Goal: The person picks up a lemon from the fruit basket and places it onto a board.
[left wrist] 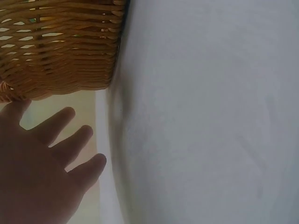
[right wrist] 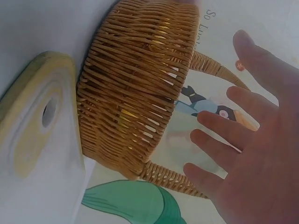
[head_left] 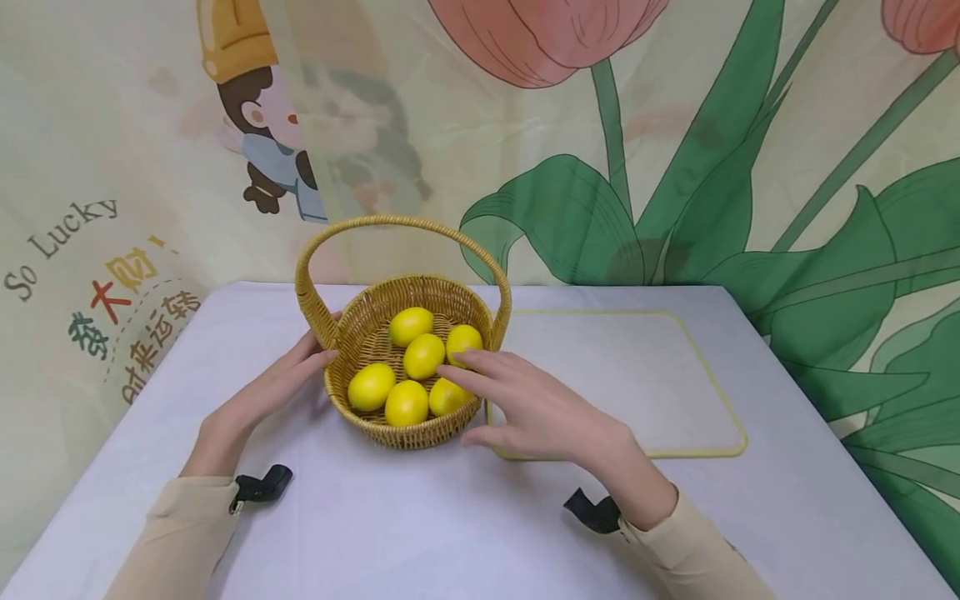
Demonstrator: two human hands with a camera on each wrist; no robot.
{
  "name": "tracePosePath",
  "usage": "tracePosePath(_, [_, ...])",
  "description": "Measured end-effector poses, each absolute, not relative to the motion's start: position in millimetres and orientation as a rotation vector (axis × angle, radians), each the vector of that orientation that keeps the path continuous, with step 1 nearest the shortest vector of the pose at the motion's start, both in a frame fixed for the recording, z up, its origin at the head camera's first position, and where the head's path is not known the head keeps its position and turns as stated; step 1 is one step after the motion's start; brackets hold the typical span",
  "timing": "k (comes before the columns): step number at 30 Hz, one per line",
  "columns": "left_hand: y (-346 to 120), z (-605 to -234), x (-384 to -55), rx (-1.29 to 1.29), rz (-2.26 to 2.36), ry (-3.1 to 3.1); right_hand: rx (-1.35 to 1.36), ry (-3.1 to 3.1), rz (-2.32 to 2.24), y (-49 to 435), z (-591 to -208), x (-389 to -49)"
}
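Note:
A woven wicker basket (head_left: 416, 437) with a tall arched handle (head_left: 390, 221) stands upright on the table. Several yellow lemons (head_left: 423, 357) lie inside it. Beside the basket's left wall is my left hand (head_left: 273, 387), fingers extended and partly hidden behind the handle's base. The left wrist view shows that hand's fingers spread near the rim; whether they touch it I cannot tell. Over the basket's right edge hovers my right hand (head_left: 536, 404), its fingers extended and covering part of two lemons. Nothing is held in it, and the right wrist view shows its fingers apart.
To the right of the basket a white cutting board (head_left: 622, 383) with a yellow edge lies flat, its left end close to the basket. A white cloth (head_left: 420, 533) covers the table. Behind hangs a curtain (head_left: 540, 183) printed with tulips and a cartoon figure.

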State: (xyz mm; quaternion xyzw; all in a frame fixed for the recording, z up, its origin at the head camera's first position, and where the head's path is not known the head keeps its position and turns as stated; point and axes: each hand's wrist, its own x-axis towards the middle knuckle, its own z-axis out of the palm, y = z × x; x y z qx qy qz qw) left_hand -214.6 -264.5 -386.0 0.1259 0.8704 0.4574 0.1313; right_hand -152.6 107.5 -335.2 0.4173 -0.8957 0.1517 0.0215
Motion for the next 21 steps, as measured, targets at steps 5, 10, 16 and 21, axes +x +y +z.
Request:
tracePosePath(5, [-264.6,-388.1,-217.5,0.401,1.37,2.496,1.312,-2.798,0.486,98.6,-336.8,-158.2])
tracePosePath(10, [-261.7,-388.9,-217.6,0.395,1.393,2.469,1.32,-2.817,0.505,89.1,-338.3,-164.5])
tracePosePath(16, [-260.5,-388.4,-215.8,0.395,1.448,2.411,1.305,-2.798,0.54,73.5,-333.5,-173.0])
tracePosePath(21, [-260.0,-389.0,-215.4,0.382,1.476,2.366,1.354,-2.776,0.558,61.8,-331.2,-178.0])
